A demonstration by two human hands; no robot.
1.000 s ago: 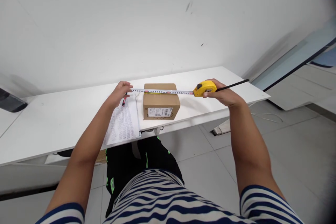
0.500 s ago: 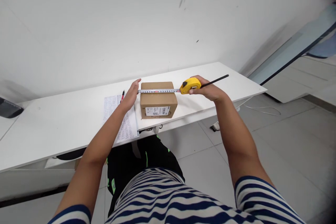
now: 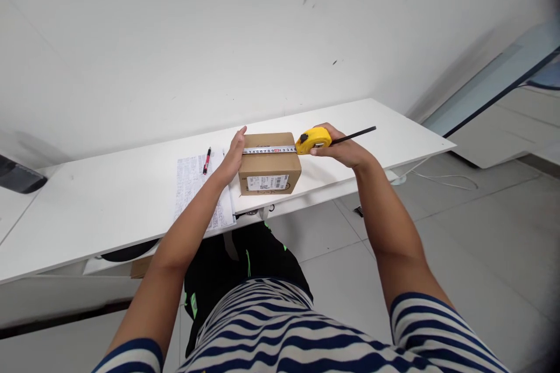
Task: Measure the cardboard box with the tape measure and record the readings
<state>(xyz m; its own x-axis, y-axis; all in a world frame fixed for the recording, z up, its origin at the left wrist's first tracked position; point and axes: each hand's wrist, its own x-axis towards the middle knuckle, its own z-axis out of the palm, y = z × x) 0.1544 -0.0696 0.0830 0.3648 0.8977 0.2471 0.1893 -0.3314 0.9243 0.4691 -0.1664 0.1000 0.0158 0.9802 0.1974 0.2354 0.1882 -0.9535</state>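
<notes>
A brown cardboard box (image 3: 270, 172) with a white label on its front stands on the white table (image 3: 109, 198). A steel tape blade (image 3: 269, 150) lies across the box top. My left hand (image 3: 234, 154) presses flat against the box's left side and pins the blade's end there. My right hand (image 3: 339, 147) grips the yellow tape measure case (image 3: 312, 140) at the box's right edge, together with a thin black pencil (image 3: 354, 134) that points right.
A printed sheet (image 3: 192, 186) lies left of the box with a red pen (image 3: 205, 161) on it. A dark object (image 3: 17, 178) sits at the table's far left. The white wall rises behind; tiled floor and a cable are at the right.
The tape has shortened: my right hand brought the yellow case leftward to the box's right edge, and my left hand moved right from the paper to the box's left side.
</notes>
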